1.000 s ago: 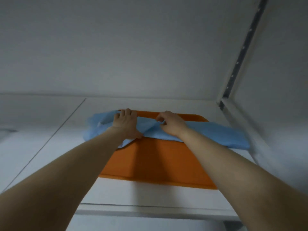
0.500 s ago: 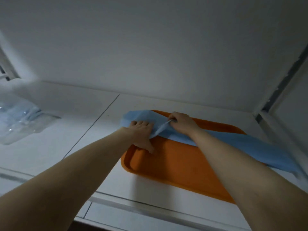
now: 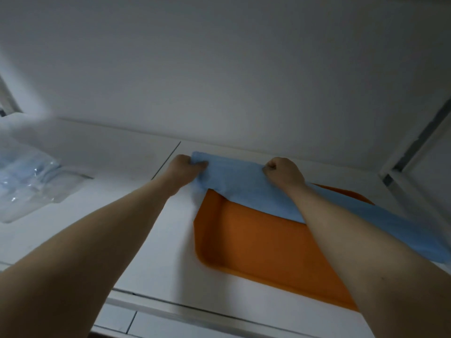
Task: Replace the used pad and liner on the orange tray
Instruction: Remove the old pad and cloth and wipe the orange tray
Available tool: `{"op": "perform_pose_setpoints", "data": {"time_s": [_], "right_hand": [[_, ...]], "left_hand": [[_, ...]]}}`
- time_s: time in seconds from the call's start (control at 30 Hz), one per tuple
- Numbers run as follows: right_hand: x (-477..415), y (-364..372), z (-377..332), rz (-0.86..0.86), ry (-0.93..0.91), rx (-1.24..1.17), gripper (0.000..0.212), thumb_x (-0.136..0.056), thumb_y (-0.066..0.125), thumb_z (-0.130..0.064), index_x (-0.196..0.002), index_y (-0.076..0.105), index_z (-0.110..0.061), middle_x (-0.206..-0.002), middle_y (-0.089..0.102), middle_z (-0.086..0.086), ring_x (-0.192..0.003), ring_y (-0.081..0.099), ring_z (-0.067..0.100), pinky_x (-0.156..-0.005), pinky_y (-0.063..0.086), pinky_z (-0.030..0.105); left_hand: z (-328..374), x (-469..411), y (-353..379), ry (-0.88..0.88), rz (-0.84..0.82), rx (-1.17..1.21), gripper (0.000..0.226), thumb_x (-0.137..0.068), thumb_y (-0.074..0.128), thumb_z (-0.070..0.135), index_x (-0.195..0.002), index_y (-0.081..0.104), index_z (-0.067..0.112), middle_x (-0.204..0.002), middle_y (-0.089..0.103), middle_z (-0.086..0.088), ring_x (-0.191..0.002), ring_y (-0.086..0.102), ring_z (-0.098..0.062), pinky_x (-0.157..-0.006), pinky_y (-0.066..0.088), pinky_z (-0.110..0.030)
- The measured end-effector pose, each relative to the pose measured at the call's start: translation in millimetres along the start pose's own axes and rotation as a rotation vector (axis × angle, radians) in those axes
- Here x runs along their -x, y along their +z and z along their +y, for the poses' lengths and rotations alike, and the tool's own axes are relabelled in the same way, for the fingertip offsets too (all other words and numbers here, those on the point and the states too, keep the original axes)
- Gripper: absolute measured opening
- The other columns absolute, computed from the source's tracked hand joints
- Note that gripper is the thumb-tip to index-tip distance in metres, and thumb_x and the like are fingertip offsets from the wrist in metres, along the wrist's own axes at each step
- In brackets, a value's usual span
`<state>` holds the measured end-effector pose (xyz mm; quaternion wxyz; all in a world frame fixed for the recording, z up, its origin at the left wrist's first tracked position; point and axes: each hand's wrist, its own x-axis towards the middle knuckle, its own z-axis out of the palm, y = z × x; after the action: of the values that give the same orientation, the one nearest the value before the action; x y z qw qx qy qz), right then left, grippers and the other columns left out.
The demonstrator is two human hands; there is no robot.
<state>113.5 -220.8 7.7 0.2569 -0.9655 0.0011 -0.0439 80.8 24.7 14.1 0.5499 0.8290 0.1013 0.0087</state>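
Both hands are up at the far side of the orange tray, and the blue sheet is stretched between them. The left hand has its fingers curled tight round the sheet's far left corner, and that corner sits past the tray's rim, out over the white tabletop. The right hand is balled into a fist on the sheet's far edge, fingers tucked under, apparently clamping the material, though the pinch itself is hidden. The sheet covers only the far strip of the tray and then runs off to the right under the right forearm, beyond the tray. Most of the orange floor is bare, so the lining looks barely begun. Now the risks: neither hand holds the tray, so a firm tug could skate it across the smooth tabletop. Pull harder on one side and the sheet goes down skewed, with that left corner already overshooting. It looks thin, so two tight grips hauling apart could tear or crease it. The loose right end could snag under the forearm. Over on the left lies a clear plastic packet with something pale blue inside, well apart from the tray and untouched.
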Motion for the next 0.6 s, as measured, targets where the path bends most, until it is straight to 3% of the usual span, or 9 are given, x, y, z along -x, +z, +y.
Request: {"op": "perform_pose_setpoints", "data": {"time_s": [0.07, 0.17, 0.27, 0.3, 0.37, 0.43, 0.47, 0.53, 0.6], "right_hand": [[-2.4, 3.1, -2.5, -0.008, 0.014, 0.095, 0.024, -0.093, 0.049, -0.035, -0.091, 0.063, -0.016, -0.097, 0.066, 0.004, -0.095, 0.06, 0.023, -0.086, 0.041, 0.034], [-1.8, 6.9, -4.1, 0.016, 0.02, 0.303, 0.034, -0.095, 0.043, -0.043, -0.093, 0.066, -0.017, -0.098, 0.068, 0.003, -0.096, 0.059, 0.023, -0.086, 0.032, 0.034], [-1.1, 16.9, -6.4, 0.154, 0.001, 0.507, 0.029, -0.097, 0.043, -0.032, -0.111, 0.061, -0.013, -0.115, 0.059, 0.01, -0.111, 0.049, 0.028, -0.091, 0.033, 0.036], [0.3, 19.8, -7.2, 0.192, -0.022, 0.524, 0.027, -0.096, 0.047, -0.026, -0.117, 0.056, -0.012, -0.12, 0.054, 0.011, -0.114, 0.047, 0.029, -0.092, 0.036, 0.036], [3.7, 23.1, -12.3, 0.14, -0.105, 0.422, 0.025, -0.093, 0.049, -0.016, -0.118, 0.052, -0.011, -0.121, 0.049, 0.011, -0.11, 0.049, 0.027, -0.088, 0.043, 0.036], [8.8, 25.5, -23.7, -0.068, -0.217, 0.259, 0.02, -0.092, 0.051, -0.019, -0.111, 0.055, -0.014, -0.116, 0.054, 0.007, -0.103, 0.055, 0.024, -0.084, 0.047, 0.035], [12.1, 27.3, -31.1, -0.176, -0.263, 0.228, 0.021, -0.09, 0.055, -0.026, -0.108, 0.057, -0.016, -0.111, 0.058, 0.004, -0.1, 0.058, 0.022, -0.082, 0.047, 0.034], [18.2, 31.4, -44.7, -0.289, -0.331, 0.219, 0.033, -0.081, 0.065, -0.044, -0.101, 0.058, -0.018, -0.1, 0.062, -0.002, -0.09, 0.059, 0.018, -0.076, 0.046, 0.032], [20.4, 35.7, -53.4, -0.294, -0.38, 0.236, 0.047, -0.074, 0.07, -0.054, -0.1, 0.055, -0.018, -0.096, 0.057, -0.003, -0.085, 0.055, 0.016, -0.073, 0.045, 0.032]], "left_hand": [[-1.2, -6.4, 1.1, 0.005, 0.035, -0.016, 0.029, -0.091, 0.06, 0.025, -0.104, 0.06, -0.002, -0.099, 0.059, -0.016, -0.088, 0.057, -0.027, -0.075, 0.044, -0.034], [0.7, -13.5, 2.3, -0.03, 0.085, -0.064, 0.045, -0.092, 0.057, 0.032, -0.116, 0.057, -0.006, -0.108, 0.06, -0.02, -0.105, 0.058, -0.035, -0.08, 0.044, -0.036], [-0.7, -19.2, -1.0, -0.151, -0.004, -0.064, 0.074, -0.078, 0.07, 0.048, -0.125, 0.048, -0.004, -0.115, 0.057, -0.018, -0.108, 0.057, -0.035, -0.083, 0.047, -0.036], [-3.0, -20.1, -2.0, -0.189, -0.05, -0.104, 0.076, -0.075, 0.074, 0.046, -0.125, 0.045, -0.003, -0.111, 0.055, -0.018, -0.105, 0.058, -0.035, -0.081, 0.048, -0.037], [-10.4, -23.2, -2.5, -0.201, -0.066, -0.173, 0.052, -0.08, 0.072, 0.026, -0.113, 0.048, -0.005, -0.091, 0.05, -0.016, -0.084, 0.058, -0.03, -0.065, 0.046, -0.033], [-14.5, -27.5, -4.1, -0.191, 0.004, -0.173, 0.026, -0.086, 0.063, 0.015, -0.088, 0.05, -0.006, -0.078, 0.049, -0.018, -0.065, 0.052, -0.026, -0.054, 0.04, -0.029], [-15.6, -29.9, -4.2, -0.185, 0.026, -0.134, 0.027, -0.088, 0.061, 0.017, -0.089, 0.051, -0.008, -0.084, 0.054, -0.024, -0.069, 0.056, -0.03, -0.057, 0.044, -0.031], [-14.4, -31.0, -5.8, -0.206, 0.02, -0.053, 0.053, -0.088, 0.063, 0.033, -0.115, 0.051, -0.011, -0.109, 0.058, -0.029, -0.099, 0.061, -0.041, -0.076, 0.05, -0.04], [-10.1, -25.0, -8.2, -0.252, -0.022, -0.066, 0.076, -0.08, 0.066, 0.053, -0.124, 0.049, -0.007, -0.109, 0.061, -0.025, -0.112, 0.058, -0.039, -0.086, 0.05, -0.041]]}}
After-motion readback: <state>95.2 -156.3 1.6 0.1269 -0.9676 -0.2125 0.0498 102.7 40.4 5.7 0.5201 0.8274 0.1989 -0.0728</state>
